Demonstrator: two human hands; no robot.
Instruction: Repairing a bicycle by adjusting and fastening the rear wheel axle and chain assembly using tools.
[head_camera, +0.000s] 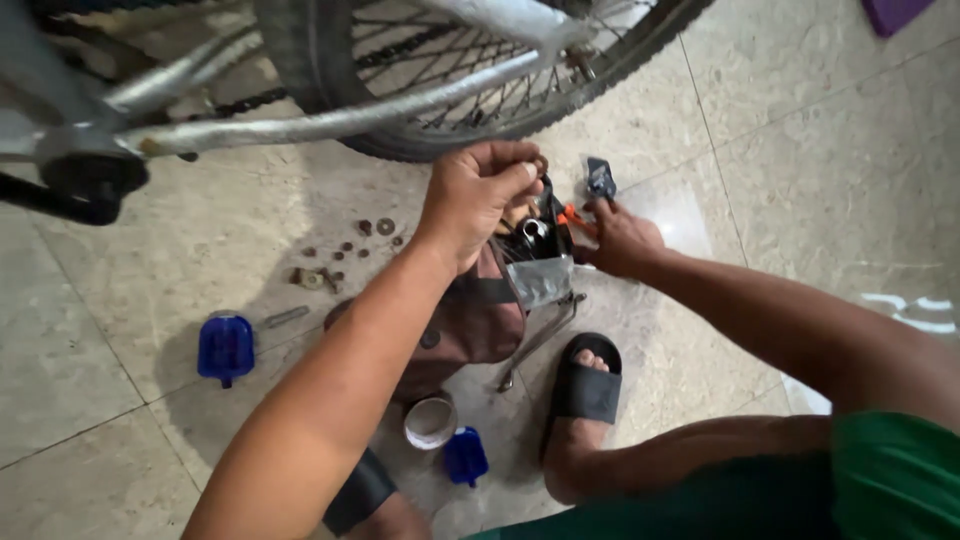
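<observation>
My left grip (478, 195) pinches a small ring; my right grip (620, 238), state unclear, rummages the tool bag (470, 320) below; fumbling could drop it among the washers (350, 250).

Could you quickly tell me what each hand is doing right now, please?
Left hand: closed, fingers pinching a small ring-shaped part.
Right hand: reaching into the tool bag; grip cannot be told.

There was 1 bicycle wheel (470, 70) above the tiled floor (820, 180). 2 blue pedals showed: 1 at the left (225, 347) and 1 low in the middle (465, 456). 1 brown tool bag (470, 320) lay between 2 hands, the left (478, 195) and the right (620, 238). About 9 small washers and nuts (345, 255) lay scattered; the exact number was hard to tell. There were 2 black sandals (588, 380), 1 small white tub (430, 422) and 1 short grey rod (286, 318).
</observation>
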